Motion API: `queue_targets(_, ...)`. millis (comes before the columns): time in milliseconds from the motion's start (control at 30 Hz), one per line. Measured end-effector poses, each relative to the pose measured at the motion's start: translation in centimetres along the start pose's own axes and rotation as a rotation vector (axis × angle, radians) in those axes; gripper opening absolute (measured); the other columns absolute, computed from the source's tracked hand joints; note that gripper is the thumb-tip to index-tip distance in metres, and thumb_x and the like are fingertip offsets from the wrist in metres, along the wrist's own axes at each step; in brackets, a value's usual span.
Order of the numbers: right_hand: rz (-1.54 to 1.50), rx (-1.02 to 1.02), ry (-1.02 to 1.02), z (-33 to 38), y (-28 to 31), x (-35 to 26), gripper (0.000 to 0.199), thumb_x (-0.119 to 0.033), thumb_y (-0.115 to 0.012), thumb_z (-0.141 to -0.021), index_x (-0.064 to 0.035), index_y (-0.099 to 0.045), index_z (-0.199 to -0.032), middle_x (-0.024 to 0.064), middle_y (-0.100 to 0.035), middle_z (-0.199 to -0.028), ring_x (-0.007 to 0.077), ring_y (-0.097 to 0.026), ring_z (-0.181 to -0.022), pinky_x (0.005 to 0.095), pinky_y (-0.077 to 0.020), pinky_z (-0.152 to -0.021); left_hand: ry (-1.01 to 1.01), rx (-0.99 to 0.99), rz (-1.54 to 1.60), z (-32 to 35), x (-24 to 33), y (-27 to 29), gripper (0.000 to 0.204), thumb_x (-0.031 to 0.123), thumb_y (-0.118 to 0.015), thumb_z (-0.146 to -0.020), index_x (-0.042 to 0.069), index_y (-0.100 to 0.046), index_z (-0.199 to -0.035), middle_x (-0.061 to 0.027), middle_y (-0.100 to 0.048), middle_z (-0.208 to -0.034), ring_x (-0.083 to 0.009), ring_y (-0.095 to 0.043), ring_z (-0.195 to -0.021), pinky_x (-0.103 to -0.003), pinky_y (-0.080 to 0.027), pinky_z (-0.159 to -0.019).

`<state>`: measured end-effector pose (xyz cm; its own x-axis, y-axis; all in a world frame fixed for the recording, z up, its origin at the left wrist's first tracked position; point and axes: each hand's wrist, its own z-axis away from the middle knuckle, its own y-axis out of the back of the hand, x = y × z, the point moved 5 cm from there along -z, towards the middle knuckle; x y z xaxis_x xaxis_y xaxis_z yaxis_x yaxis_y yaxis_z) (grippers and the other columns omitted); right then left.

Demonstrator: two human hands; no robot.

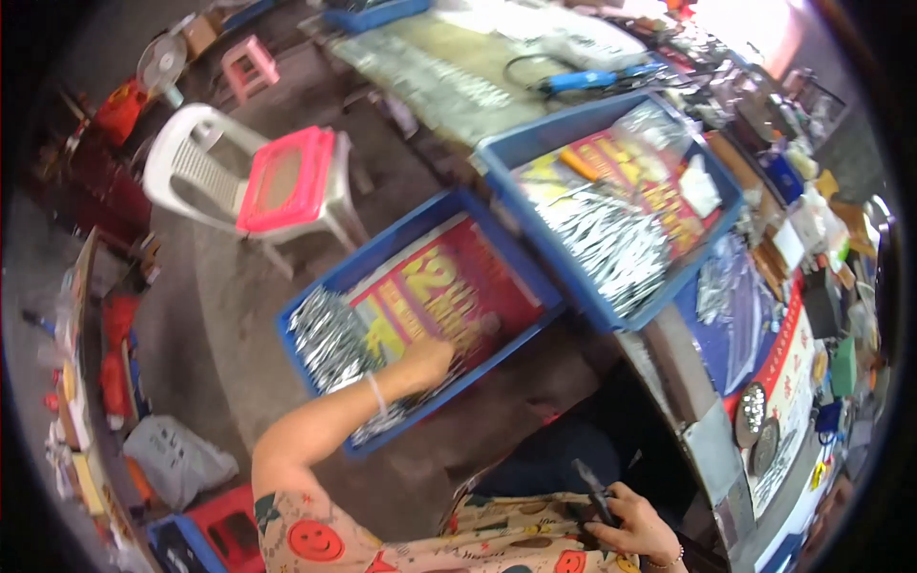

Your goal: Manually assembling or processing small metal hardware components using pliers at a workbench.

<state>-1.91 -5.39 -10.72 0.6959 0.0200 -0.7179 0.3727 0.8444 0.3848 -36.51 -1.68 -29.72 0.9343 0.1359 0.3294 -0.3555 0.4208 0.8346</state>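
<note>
Left bin between chair and right bin; metal pieces inside

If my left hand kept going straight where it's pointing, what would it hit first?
Probably the red-and-yellow printed sheet in the blue bin your left hand reaches into; depth is unclear, so possibly the bin's wall instead.

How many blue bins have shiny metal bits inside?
2 that show. One blue bin sits on the bench; the other bin is lower, near the white chair, with the left hand in it. Another blue container, cut off at the top edge, may hide more.
</note>
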Motion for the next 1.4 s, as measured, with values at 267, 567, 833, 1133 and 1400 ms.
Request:
queue_targets(267, 0.081, -0.041, 0.007, 1.4, 0.1, 1.6, 0.035, -0.030, -0.067, -0.081, 0.0046, -0.064, -0.088, 0.0179, -0.052, -0.095, 0.0307, -0.057, -0.078, 0.0355, -0.0459, -0.067, 0.008, -0.027, -0.007, 1.6, 0.1, 0.0, 0.022, 0.007, -0.051, -0.076, -0.003, -0.064, -0.089, -0.0296, -0.062, -0.086, -0.0428, -0.061, -0.089, -0.049, -0.049, -0.075)
queue_targets(567, -0.021, 0.093, 0.051, 3.7, -0.1, 4.0, 0.029, -0.023, -0.069, -0.078, 0.0006, -0.066, -0.095, 0.0156, -0.051, -0.090, 0.0286, -0.056, -0.080, 0.0344, -0.0453, -0.068, -0.303, 0.384, 0.577, 9.9, 13.8, 15.4, 0.016, 0.013, -0.058, -0.086, 0.001, -0.062, -0.096, -0.0164, -0.066, -0.083, -0.0256, -0.066, -0.078, -0.033, -0.051, -0.068)
queue_targets(833, -0.168, 0.204, 0.322, 5.2, 0.0, 3.9, 0.032, -0.012, -0.061, -0.081, -0.0010, -0.059, -0.111, 0.0157, -0.050, -0.095, 0.0307, -0.054, -0.082, 0.0363, -0.0451, -0.072, -1.359, -0.551, 1.664, 18.3, 33.6, 19.5, 0.033, 0.023, -0.052, -0.095, -0.008, -0.056, -0.106, -0.0178, -0.060, -0.104, -0.0290, -0.058, -0.097, -0.036, -0.046, -0.085)
queue_targets(1133, -0.297, 0.342, 0.375, 6.2, 0.6, 8.1, 0.036, -0.014, -0.064, -0.079, -0.0021, -0.060, -0.113, 0.0175, -0.051, -0.096, 0.0310, -0.056, -0.085, 0.0368, -0.0454, -0.074, -1.151, -1.298, 1.511, 16.4, 41.1, 19.3, 0.043, 0.033, -0.047, -0.096, -0.008, -0.060, -0.101, -0.0164, -0.059, -0.096, -0.0293, -0.058, -0.088, -0.041, -0.045, -0.082)
queue_targets(1400, -0.396, 0.295, 0.309, 6.6, 1.7, 11.1, 0.034, -0.018, -0.068, -0.077, -0.0020, -0.062, -0.107, 0.0156, -0.054, -0.095, 0.0297, -0.057, -0.087, 0.0346, -0.0457, -0.074, -1.454, -1.176, 1.626, 13.2, 46.6, 17.1, 0.034, 0.029, -0.049, -0.096, -0.003, -0.059, -0.100, -0.0126, -0.059, -0.092, -0.0258, -0.058, -0.082, -0.039, -0.047, -0.077)
